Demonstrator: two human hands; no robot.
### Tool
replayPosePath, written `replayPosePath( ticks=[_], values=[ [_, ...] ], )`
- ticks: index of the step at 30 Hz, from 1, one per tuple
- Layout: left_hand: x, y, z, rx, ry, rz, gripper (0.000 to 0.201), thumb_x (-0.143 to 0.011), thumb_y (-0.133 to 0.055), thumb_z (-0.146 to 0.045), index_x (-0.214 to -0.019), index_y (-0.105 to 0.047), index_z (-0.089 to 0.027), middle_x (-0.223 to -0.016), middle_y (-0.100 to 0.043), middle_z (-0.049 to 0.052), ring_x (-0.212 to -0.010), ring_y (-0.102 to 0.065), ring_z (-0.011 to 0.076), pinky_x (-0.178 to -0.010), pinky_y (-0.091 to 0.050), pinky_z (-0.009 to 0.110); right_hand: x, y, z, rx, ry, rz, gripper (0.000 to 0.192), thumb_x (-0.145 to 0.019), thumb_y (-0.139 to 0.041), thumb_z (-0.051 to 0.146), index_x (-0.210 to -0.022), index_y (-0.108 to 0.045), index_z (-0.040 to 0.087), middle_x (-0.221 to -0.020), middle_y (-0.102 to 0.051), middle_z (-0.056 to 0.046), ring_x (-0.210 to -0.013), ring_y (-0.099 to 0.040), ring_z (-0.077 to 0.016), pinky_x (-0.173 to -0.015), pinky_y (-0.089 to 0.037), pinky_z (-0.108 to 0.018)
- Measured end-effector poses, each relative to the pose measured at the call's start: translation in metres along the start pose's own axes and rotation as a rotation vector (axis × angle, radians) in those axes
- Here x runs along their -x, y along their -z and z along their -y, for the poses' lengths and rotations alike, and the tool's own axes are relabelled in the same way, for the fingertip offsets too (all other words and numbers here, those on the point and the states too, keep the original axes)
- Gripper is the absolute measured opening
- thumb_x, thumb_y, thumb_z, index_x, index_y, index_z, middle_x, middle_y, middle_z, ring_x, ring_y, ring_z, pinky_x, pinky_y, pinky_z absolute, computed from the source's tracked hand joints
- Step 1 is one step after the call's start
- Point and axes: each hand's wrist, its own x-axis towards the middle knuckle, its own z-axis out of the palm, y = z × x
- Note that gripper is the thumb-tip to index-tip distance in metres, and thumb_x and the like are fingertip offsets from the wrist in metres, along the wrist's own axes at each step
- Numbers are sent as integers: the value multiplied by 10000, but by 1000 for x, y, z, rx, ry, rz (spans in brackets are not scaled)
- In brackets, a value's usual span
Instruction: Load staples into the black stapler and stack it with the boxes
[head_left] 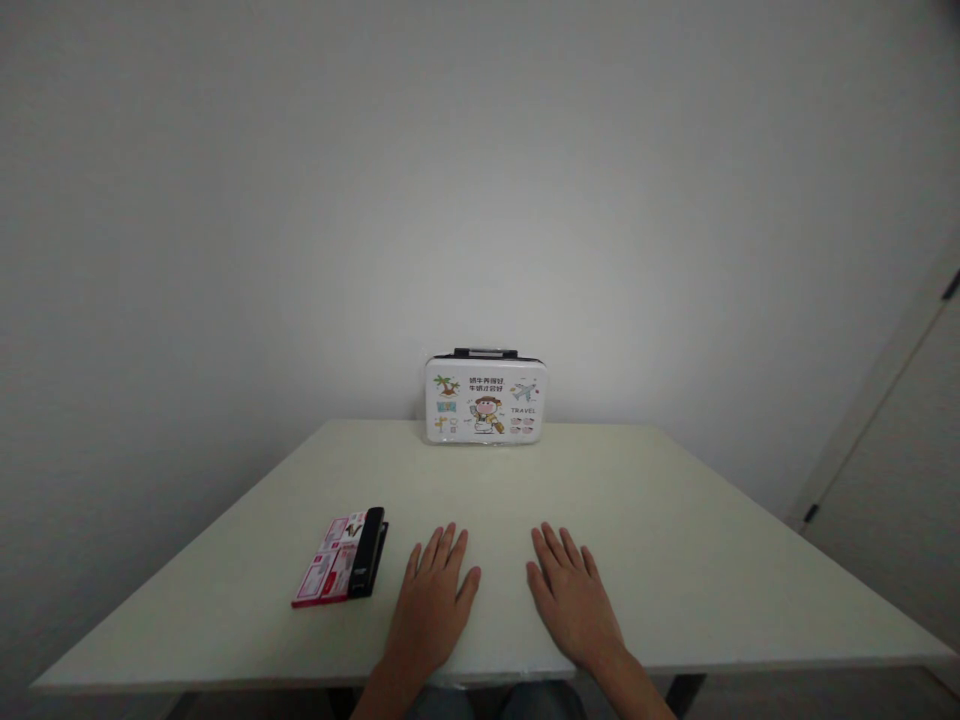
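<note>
Both hands lie flat, fingers spread, holding nothing: left hand (431, 600) just beside the stapler (367, 553) on its red packet (328, 573), right hand (571, 598) on the bare table (675, 560). A careless sweep could knock the stapler off. The little suitcase (484, 398) stands upright far back and could tip.

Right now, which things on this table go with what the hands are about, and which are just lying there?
Nearest the hands:
- left hand, flat on the table, holding nothing
- right hand, flat, holding nothing
- red-and-white packet with the black stapler

Just lying there:
- white travel case, far edge by the wall
</note>
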Motion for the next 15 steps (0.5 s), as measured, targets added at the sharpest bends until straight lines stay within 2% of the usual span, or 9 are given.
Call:
replayPosePath(
  ticks=[15],
  values=[
    [0,1,-1,-7,2,14,548,-1030,-341,-492,-1534,-359,-276,-1598,-334,73,-1491,-280,279,-1194,-284,564,-1,-7,-4,-3,8,-34,612,-1028,-219,529,-1578,-286,269,-1636,-197,17,-1524,-113,-273,-1229,-100,-496]
  ],
)
